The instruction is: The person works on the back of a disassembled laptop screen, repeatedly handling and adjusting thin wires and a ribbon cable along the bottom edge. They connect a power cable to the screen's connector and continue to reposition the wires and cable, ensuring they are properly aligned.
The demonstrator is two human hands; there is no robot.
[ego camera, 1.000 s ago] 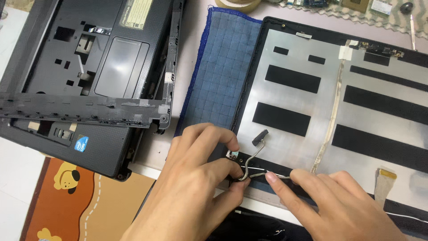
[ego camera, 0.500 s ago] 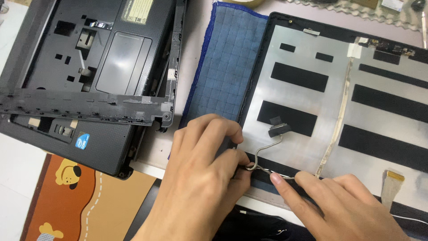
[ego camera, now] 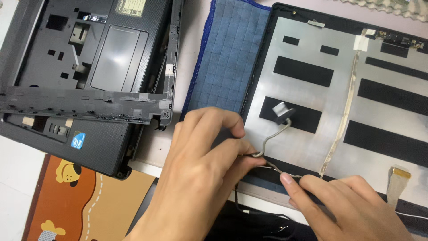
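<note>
Grey cable [ego camera: 273, 136], ending in a small flat connector [ego camera: 282, 111], rises off the silver inner face of the laptop lid panel [ego camera: 312, 147] lying partly on a blue cloth [ego camera: 227, 62]; the left hand [ego camera: 200, 178] has its grip closed on the cable by thumb and fingertips, while the right hand [ego camera: 352, 209] pins the cable's run against the lid's lower edge with one fingertip, not closed around it. The step in hand appears to be freeing the cable from the lid, and the next move likely calls for a gentle, steady pull along its routed path. Compared with the earlier view, the connector stands higher and further from the left hand, and the dismantled black laptop base [ego camera: 89, 80] is unmoved.
</note>
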